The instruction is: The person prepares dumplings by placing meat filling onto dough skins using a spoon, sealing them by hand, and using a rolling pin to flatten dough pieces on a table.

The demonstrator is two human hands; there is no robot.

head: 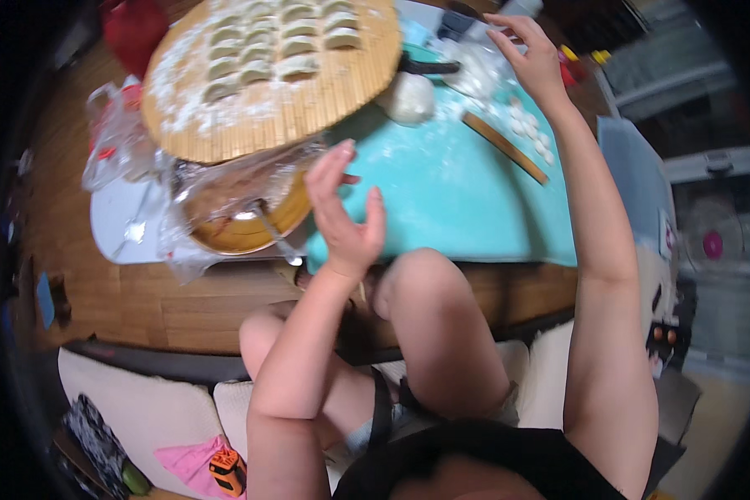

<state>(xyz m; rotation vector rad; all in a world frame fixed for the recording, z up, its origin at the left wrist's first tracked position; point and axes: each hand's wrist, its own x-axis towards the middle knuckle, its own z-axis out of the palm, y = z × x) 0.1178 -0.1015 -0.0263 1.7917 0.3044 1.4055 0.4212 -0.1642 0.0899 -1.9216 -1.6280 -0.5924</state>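
Observation:
My left hand [345, 209] is raised with thumb and fingers apart, holding nothing, between a bowl of filling [244, 228] and a turquoise mat [437, 194]. A metal spoon [274, 232] leans out of that bowl, partly under plastic film. My right hand [528, 56] is lifted at the upper right, thumb and forefinger apart, near a clear plastic bag [475, 69]. Rows of folded dumplings [297, 45] lie on a round, floured slatted board [256, 134]. A ball of dough [410, 99], a wooden rolling stick [505, 147] and small dough pieces [528, 128] are on the mat.
A black handle [431, 66] juts out beside the dough ball. Plastic bags [122, 140] sit left of the board, and a red object [134, 34] stands beyond them. The white table's edge [109, 250] runs before my knees. Behind is a cushioned seat [144, 387].

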